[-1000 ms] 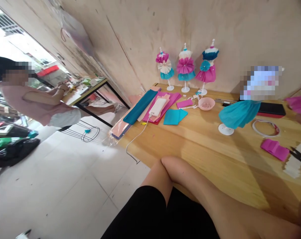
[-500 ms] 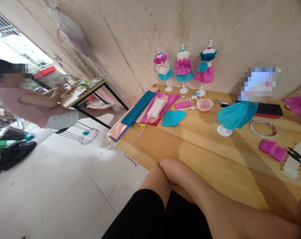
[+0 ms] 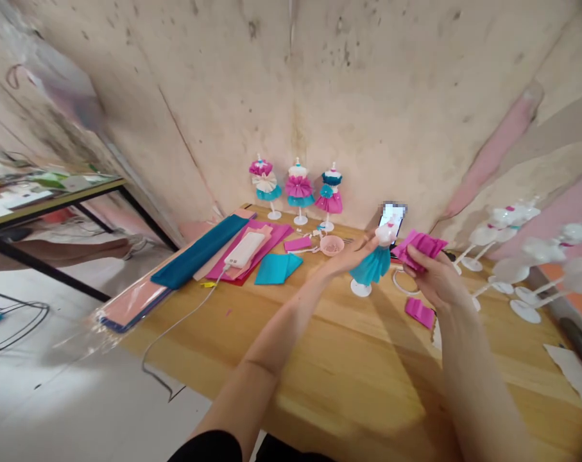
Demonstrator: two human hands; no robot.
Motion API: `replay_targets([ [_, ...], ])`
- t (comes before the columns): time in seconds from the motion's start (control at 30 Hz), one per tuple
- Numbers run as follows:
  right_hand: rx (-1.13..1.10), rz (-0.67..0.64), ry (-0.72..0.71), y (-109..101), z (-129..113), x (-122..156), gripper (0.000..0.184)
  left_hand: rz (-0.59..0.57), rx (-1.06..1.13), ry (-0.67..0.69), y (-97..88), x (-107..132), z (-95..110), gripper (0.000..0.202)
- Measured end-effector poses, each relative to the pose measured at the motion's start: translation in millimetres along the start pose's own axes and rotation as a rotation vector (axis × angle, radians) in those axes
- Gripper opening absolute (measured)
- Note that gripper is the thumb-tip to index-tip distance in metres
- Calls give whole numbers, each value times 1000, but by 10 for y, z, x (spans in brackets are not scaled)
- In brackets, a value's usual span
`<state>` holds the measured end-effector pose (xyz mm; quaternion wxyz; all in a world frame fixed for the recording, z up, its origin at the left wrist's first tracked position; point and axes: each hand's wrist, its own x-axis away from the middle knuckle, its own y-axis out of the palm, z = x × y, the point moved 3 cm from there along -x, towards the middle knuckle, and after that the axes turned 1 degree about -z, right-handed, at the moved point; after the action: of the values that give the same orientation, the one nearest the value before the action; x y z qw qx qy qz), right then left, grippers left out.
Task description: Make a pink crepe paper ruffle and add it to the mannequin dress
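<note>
The person's forearms are stretching forward over the wooden bench (image 3: 339,359), and the hands are working apart from each other. The right hand (image 3: 432,279) is pinching a pleated magenta paper piece (image 3: 421,249) between thumb and fingers, holding it up above the bench. Below that hand, a folded magenta strip (image 3: 419,313) is lying flat. The left hand (image 3: 359,252) is reaching to the left side of a small dress form (image 3: 371,266), which is standing on a white round base and wearing a teal skirt; whether its fingers are gripping the form, I cannot tell. The magenta piece is hanging just right of this form.

Farther left, a long teal paper roll (image 3: 201,250) is lying beside a white device (image 3: 245,249), which is resting on pink and magenta sheets. Teal sheets (image 3: 276,268) are lying near a pink bowl (image 3: 332,251). Behind the small form, a lit screen (image 3: 391,213) is showing, partly blurred. White dress forms (image 3: 541,251) are standing at the far right. Along the wall (image 3: 223,96), three dressed forms (image 3: 299,189) are standing in magenta, cream and teal. Off to the left, a second bench (image 3: 54,200) is standing, with a person's leg (image 3: 64,252) extending beneath it.
</note>
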<state>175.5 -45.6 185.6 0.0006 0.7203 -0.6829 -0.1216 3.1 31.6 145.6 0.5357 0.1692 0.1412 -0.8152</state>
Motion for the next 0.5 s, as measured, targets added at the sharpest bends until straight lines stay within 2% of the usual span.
replay_targets([
  [0.1, -16, -10, 17, 44, 30, 15, 14, -140, -25, -17, 61, 16, -139, 38],
  [0.23, -25, -36, 23, 58, 33, 7, 18, -210, -56, 46, 26, 32, -67, 37],
  [0.4, -20, -38, -2, -14, 13, -20, 20, -215, -29, 37, 22, 52, 24, 46],
  [0.5, -40, -25, 16, -71, 8, -29, 19, -162, -27, 11, 99, 84, 26, 50],
])
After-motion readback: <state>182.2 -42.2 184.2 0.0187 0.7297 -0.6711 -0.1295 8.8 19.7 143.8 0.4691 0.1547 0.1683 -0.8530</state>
